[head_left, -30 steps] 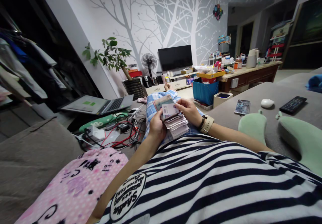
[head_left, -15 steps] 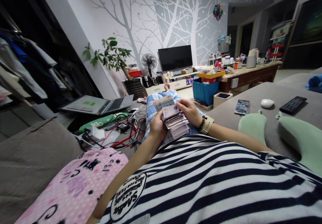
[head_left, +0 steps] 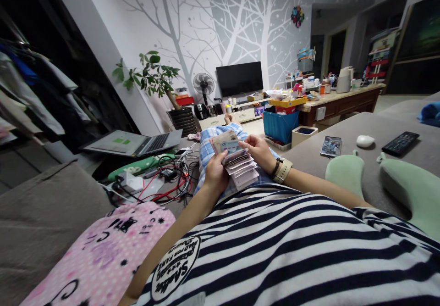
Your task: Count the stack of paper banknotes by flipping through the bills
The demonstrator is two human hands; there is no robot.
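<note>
The left hand [head_left: 216,170] is gripping the notes [head_left: 242,170] over the lap [head_left: 205,146] and the right hand [head_left: 259,153] is pinching one, seemingly leafing through them, the next move probably needing steady left fingers.

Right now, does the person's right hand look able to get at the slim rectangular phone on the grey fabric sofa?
Probably yes: nothing visible blocks the right hand from the phone, though that hand is busy with fanned, pale paper banknotes.

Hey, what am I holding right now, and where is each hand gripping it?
A wad of banknotes: your left hand grips its left edge, and your right hand pinches its upper right edge.
</note>
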